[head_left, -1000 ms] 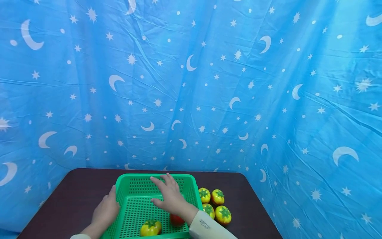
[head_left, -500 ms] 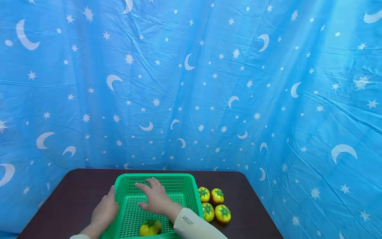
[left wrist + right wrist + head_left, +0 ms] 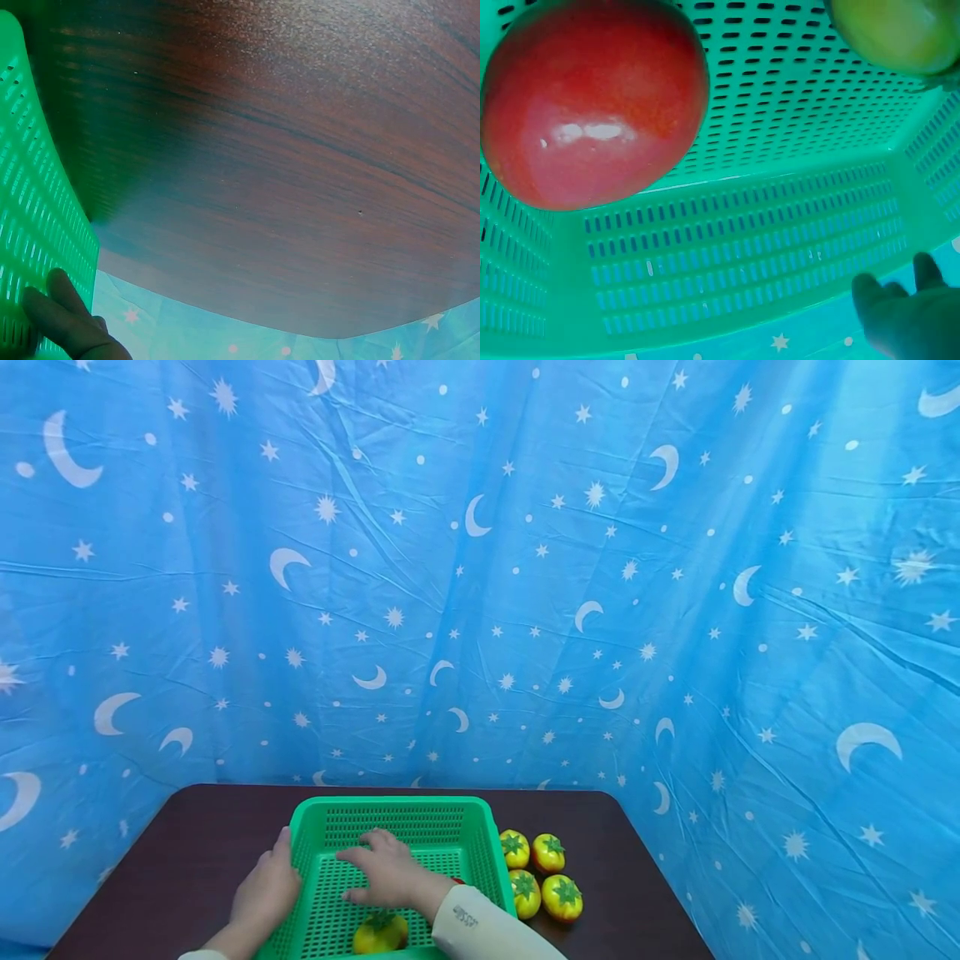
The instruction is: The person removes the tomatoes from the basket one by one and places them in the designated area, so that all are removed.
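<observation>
A green perforated basket [image 3: 393,799] stands on the table. My left hand [image 3: 266,889] holds its left side; in the left wrist view the fingers [image 3: 49,311] lie against the outer wall. The thumb is not seen there. My right hand [image 3: 386,872] reaches over the basket with fingers spread and holds nothing. Just in front of it lies a glossy yellow tomato-like fruit [image 3: 380,935] with a green leafy top. Mostly hidden by the right sleeve in the head view, a red tomato-like fruit [image 3: 592,105] shows large in the right wrist view.
Several yellow-and-red fruits [image 3: 536,877] with green tops stand grouped just right of the basket. Dark wood-grain table [image 3: 202,835] surrounds it. A blue curtain [image 3: 450,610] with moons and stars hangs behind the table.
My right hand has moved left across the basket, then slightly lower and nearer to me. The sleeve now covers most of the red fruit. The left hand stays at the basket's side.
</observation>
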The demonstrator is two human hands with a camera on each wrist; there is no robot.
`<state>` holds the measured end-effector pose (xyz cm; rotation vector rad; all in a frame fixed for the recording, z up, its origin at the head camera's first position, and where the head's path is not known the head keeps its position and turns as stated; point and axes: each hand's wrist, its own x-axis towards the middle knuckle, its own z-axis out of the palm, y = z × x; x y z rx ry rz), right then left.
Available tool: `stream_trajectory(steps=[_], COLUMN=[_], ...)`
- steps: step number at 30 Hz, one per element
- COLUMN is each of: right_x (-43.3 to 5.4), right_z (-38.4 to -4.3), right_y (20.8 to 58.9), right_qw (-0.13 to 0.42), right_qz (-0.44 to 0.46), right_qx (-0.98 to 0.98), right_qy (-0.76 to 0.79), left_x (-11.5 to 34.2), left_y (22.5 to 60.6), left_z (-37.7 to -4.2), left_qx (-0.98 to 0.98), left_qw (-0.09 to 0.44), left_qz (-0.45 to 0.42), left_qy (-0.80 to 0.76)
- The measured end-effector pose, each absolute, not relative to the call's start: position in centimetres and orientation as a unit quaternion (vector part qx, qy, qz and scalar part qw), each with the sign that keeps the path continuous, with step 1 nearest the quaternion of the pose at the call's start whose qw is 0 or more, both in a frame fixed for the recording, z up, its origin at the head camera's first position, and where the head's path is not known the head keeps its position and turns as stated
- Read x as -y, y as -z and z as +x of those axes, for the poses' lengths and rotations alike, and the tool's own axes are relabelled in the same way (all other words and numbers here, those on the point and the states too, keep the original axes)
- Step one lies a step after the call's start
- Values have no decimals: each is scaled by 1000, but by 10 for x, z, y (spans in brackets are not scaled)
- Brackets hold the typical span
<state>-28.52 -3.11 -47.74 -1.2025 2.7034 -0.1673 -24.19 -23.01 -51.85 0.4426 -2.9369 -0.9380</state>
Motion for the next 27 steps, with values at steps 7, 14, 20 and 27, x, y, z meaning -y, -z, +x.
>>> stream_trajectory(steps=[7,14,20,27], right_x=[35,38,39,38], right_z=[-287,-285,-283,-280], right_y=[484,487,492,492], right_qw=[155,216,249,275], right_qz=[-448,-486,-500,-522], right_qx=[-880,-847,-829,-807], right_qy=[22,19,18,-2], left_x=[231,232,231,232], left_y=[519,518,519,519], left_z=[-241,-241,-241,-240], left_qx=[945,946,944,945], left_qw=[15,15,12,16], left_qz=[135,131,137,133], left_qy=[299,298,299,299])
